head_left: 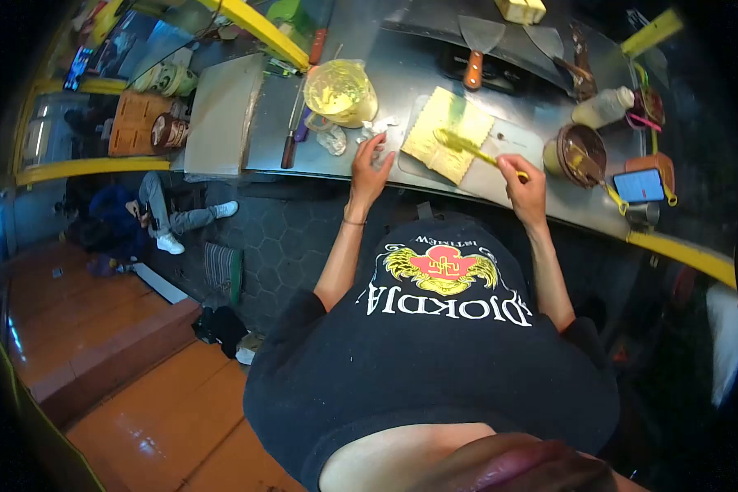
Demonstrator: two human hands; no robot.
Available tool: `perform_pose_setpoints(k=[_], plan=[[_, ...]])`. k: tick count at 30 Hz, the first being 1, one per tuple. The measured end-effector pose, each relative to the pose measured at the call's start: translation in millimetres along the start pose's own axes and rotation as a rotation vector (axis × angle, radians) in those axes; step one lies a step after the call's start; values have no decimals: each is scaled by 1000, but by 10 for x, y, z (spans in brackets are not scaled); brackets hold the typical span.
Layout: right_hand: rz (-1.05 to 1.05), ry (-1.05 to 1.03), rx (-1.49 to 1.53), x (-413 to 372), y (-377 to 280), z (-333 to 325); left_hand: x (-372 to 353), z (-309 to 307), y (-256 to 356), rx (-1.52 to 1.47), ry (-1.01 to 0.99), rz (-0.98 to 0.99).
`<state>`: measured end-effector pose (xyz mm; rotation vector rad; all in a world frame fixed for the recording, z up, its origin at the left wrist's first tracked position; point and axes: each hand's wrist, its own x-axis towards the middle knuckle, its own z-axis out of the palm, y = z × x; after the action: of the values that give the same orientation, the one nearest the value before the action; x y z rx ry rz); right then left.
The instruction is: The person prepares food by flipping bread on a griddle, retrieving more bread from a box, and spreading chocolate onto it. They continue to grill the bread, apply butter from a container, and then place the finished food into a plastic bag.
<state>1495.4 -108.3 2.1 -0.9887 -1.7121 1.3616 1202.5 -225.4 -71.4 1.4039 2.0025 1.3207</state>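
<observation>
My right hand (526, 189) is closed around the handle of a yellow spatula (477, 150). The spatula's far end lies over a flat yellow slab (459, 123) that looks like bread, resting on a pale board (512, 143) at the counter's near edge. To the left of the slab, my left hand (371, 170) is held with fingers apart and nothing in it. Crumpled white wrapping (377, 129) lies just beyond its fingertips. A clear jug (342, 94) smeared with yellow spread stands farther up on the left. Right of the slab is a brown-smeared tub (576, 156) with a utensil in it.
On the metal counter (402, 61) lie a wooden-handled scraper (476, 53) and a long knife (290, 139). A bottle (603, 107) and a phone (639, 185) are at the right. Another person (160, 209) sits at lower left, beyond a grey board (221, 115).
</observation>
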Motion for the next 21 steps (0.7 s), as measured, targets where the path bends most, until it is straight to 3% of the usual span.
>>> perform_pose_setpoints(k=[1,3,6,7,9,11,12,13,14,16,18,19,20,21], plan=[[124,2,100,138,-139,87,-47,-86,-5,2,19,-3],[72,53,294,503,-262,472,-106,-253,-78,-62,214,-132],[-13,-45,251,1031,-337,1094,-60,-341,39,-41,119,-203],[-78,-155,169,1136,-431,1244,-16,-260,68,-58,98,-178],[61,-533,81,1288,-541,1461,158,-94,31,-386,-6,-254],[-133,-634,-30,1308,-618,1479,367,95,-114,-351,-54,-142],[-180,-610,-133,1310,-774,1344,510,181,14,-362,-91,-193],[-387,-446,-214,1388,-751,1175,639,279,153,-371,-126,-247],[-590,-283,-299,1480,-701,942,793,347,393,-559,-225,-298],[-652,168,-634,1611,-844,253,1041,567,727,-899,-382,-443],[-378,545,-1092,1641,-691,-397,1268,777,952,-1059,-441,-525],[-103,520,-1253,1650,-530,-686,1373,839,1090,-1189,-553,-638],[131,470,-1182,1618,-550,-855,1466,878,1161,-1313,-671,-750],[145,436,-1149,1692,-402,-1055,1572,941,1130,-1320,-677,-736]])
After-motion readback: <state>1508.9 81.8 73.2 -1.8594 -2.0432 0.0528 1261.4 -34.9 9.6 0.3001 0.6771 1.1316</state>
